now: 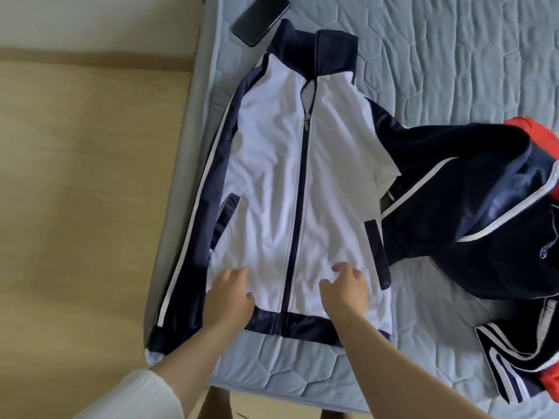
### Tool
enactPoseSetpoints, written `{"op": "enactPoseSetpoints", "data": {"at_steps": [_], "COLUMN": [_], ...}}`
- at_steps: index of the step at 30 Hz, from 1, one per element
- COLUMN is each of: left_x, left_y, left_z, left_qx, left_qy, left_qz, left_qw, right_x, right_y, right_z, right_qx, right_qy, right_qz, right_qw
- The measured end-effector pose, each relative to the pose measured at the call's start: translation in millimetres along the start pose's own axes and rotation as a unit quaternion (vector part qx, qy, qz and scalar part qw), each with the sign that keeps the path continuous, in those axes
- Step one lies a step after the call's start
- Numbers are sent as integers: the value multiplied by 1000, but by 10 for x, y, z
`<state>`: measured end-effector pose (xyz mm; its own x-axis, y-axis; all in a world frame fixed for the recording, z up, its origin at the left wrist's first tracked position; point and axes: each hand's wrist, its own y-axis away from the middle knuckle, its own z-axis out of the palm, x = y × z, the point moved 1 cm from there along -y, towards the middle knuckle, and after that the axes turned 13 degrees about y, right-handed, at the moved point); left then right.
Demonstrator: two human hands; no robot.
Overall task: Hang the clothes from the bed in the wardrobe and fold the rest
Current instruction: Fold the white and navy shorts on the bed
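jacket: smooth knit cloth, slight sheen
zip pull: metal
bed: quilted matt cloth
phone: glossy glass
floor: matt wood

A home bedroom: a bed with a quilted blue mattress beside pale wooden flooring, a phone lying at its far edge, clothes heaped right.

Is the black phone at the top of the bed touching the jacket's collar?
Cannot tell. In the head view the phone lies just left of the collar of the jacket, its lower corner meeting the collar's edge in the picture, with no clear gap or overlap.
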<state>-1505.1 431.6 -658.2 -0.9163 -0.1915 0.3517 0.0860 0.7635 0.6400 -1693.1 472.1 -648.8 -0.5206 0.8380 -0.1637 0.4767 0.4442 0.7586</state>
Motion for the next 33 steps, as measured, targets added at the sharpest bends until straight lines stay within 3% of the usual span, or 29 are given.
{"op": "enactPoseSetpoints", "data": {"at_steps": [3, 8, 12, 16, 18, 21, 25, 28, 31, 33], "left_x": [-326, -924, -1197, -1294, -1311, -1283, -1227, -1189, -1233, -1268], "left_y": [-45, -156, -271, -317, -352, -407, -475, -497, -507, -503], "left_z": [-220, -391, -443, -664, -732, -730, -603, -521, -492, -511], "left_qx": [77, -2, -22, 35, 15, -39, -76, -87, 4, 77], "left_qy": [-47, -20, -20, 38, 87, 179, 125, 154, 201, 270], "left_qz": [-46, -159, -148, -105, -78, -100, -142, -200, -181, -177], "left_qw": [995, 987, 989, 993, 993, 978, 979, 964, 963, 943], "right_x": [-310, -680, -805, -815, -868, -995, -1076, -1049, -1011, -991], "right_y": [127, 368, 483, 593, 644, 634, 512, 439, 428, 435], "right_z": [314, 831, 1055, 1080, 1053, 1007, 985, 997, 1025, 1029], "right_qx": [-32, -60, -80, -80, -83, -77, -69, -77, -94, -105], "right_qy": [-22, -43, -69, -54, -60, -80, -99, -104, -109, -116], "right_qz": [-3, 30, 54, 66, 59, 33, 29, 36, 46, 47], "right_qw": [999, 997, 993, 993, 993, 993, 992, 991, 989, 986]}}
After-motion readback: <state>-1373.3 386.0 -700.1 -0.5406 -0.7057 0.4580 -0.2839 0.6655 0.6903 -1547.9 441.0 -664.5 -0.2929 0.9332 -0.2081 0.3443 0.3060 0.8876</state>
